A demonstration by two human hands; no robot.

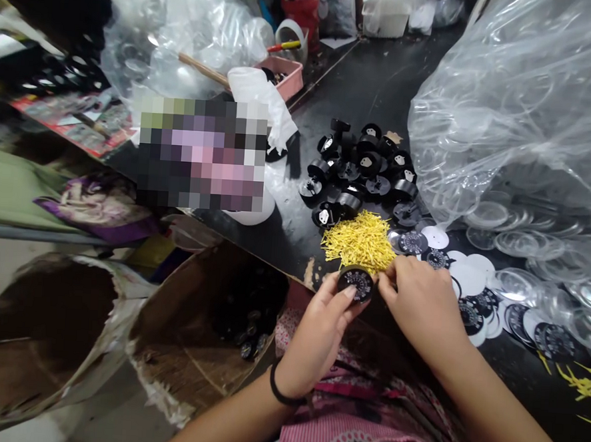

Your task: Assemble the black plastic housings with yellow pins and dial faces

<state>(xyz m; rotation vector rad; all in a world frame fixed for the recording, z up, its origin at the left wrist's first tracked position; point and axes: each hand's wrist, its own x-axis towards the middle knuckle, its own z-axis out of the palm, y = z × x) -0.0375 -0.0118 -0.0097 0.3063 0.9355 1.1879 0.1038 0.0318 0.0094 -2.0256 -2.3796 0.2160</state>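
My left hand grips a round black gauge with white markings on its dial face; the thumb presses on its front. Just right of it, my right hand has its fingers closed together at the near edge of a pile of small yellow pointers. Whether anything sits between those fingertips is hidden. Behind the pile lie several black round housings, heaped loosely. Black printed dial discs and white paper discs lie to the right of my right hand.
Clear round lenses spread out beside a large clear plastic bag on the right of the black table. Below the table edge stands a worn carton with black gauges inside. A pink tray is at the back.
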